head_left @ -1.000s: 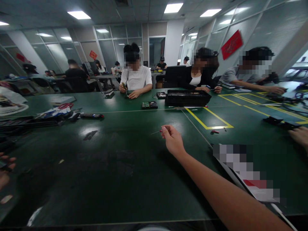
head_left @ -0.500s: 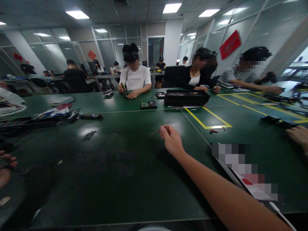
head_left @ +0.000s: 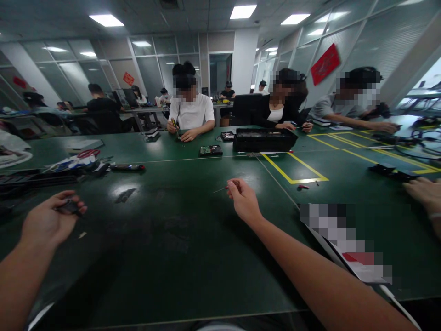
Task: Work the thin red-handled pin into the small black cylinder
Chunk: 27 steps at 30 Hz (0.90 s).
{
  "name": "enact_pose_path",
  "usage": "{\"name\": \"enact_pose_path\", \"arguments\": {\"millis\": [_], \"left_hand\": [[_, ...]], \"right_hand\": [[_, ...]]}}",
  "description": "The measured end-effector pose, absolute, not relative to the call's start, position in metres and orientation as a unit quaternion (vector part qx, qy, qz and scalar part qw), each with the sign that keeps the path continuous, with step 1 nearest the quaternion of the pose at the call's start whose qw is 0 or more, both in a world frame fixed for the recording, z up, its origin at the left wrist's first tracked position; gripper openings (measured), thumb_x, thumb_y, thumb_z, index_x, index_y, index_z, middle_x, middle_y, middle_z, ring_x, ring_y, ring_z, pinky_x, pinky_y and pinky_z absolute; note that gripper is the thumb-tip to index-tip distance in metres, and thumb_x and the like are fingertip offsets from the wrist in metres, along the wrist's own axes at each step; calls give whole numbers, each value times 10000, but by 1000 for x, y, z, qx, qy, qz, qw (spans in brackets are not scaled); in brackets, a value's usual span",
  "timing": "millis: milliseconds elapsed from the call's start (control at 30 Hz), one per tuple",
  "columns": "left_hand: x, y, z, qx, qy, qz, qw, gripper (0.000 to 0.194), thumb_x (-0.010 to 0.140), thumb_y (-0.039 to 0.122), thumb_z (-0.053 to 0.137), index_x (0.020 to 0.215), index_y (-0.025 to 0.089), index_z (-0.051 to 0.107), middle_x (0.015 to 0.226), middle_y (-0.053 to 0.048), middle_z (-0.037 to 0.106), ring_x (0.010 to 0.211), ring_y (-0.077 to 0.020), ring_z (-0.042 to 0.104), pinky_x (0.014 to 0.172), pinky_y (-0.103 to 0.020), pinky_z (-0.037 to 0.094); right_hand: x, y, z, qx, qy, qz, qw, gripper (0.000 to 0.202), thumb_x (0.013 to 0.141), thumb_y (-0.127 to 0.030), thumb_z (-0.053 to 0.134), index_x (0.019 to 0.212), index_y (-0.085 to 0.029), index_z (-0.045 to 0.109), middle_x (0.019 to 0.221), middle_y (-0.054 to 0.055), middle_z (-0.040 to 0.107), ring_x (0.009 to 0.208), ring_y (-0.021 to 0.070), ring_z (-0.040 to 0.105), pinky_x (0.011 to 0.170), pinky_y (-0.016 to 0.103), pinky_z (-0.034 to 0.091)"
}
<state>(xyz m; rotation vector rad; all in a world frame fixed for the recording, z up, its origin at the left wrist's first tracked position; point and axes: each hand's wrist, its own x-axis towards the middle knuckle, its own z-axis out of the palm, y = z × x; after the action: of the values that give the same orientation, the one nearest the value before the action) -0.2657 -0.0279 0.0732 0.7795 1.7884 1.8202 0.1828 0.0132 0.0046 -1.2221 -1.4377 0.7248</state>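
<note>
Over the left part of the green table [head_left: 155, 276], my left hand [head_left: 51, 218] is curled round a small dark object [head_left: 69, 206], palm up. Near the middle, my right hand [head_left: 243, 198] pinches a thin screwdriver [head_left: 220, 189] with a red part by the fingers; its shaft points left. The screwdriver's handle is mostly hidden in the fingers. The two hands are well apart. A dark flat patch [head_left: 125, 195] lies on the table between them.
Beyond my hands are a circuit-board drive [head_left: 211, 151], a long black tray [head_left: 265, 139] and a dark tool [head_left: 127, 168]. Red scissors [head_left: 88, 153] lie among clutter at left. A small red piece [head_left: 303, 187] is right. Several people sit around; another person's hand [head_left: 425, 193] reaches in from the right.
My left hand has come in from the left edge with the dark object and is now fully visible. My right hand holds its pinch on the screwdriver; the view has shifted slightly.
</note>
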Motion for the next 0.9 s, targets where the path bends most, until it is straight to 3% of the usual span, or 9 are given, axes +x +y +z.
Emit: {"name": "enact_pose_path", "arguments": {"millis": [67,300,533,667,800,900], "left_hand": [[-243,-19,73,256,613,675,322,223,627,36,472,797,161,544,671,-9,507,627,-139,501,595,-244,482],[-153,4,68,323,522,644,456,317,624,-2,484,889,142,584,735,-31,532,672,-139,515,602,-207,475],[-74,12,48,421,450,567,547,319,651,128,557,966,148,606,832,-38,562,744,-158,559,674,-255,478],[-43,18,27,558,479,505,452,492,645,73,621,1120,190,577,998,-23,596,911,-166,596,847,-296,463],[-30,24,5,665,518,421,336,365,814,139,598,1173,207,579,1097,-57,635,1027,-214,608,991,-406,444],[-30,21,-5,736,498,377,262,336,827,137,629,1148,232,646,1179,-58,644,1132,-235,593,1055,-430,430]], "right_hand": [[183,13,5,-511,-603,302,533,317,969,-479,499,992,-207,660,807,32,671,726,184,624,701,332,489],[184,13,4,-507,-609,305,528,320,981,-473,486,1015,-206,659,834,37,674,745,181,625,701,329,492],[183,11,7,-499,-605,307,540,310,976,-473,491,1011,-210,652,774,19,653,702,178,616,685,329,484],[183,13,5,-503,-601,301,544,296,969,-460,500,1049,-213,643,808,29,663,745,193,632,705,339,488],[182,14,3,-500,-600,291,552,302,961,-428,509,1143,-218,628,941,54,694,824,200,650,751,346,502],[181,10,8,-494,-617,281,545,282,965,-417,508,1100,-217,655,872,34,698,775,187,650,740,333,500]]}}
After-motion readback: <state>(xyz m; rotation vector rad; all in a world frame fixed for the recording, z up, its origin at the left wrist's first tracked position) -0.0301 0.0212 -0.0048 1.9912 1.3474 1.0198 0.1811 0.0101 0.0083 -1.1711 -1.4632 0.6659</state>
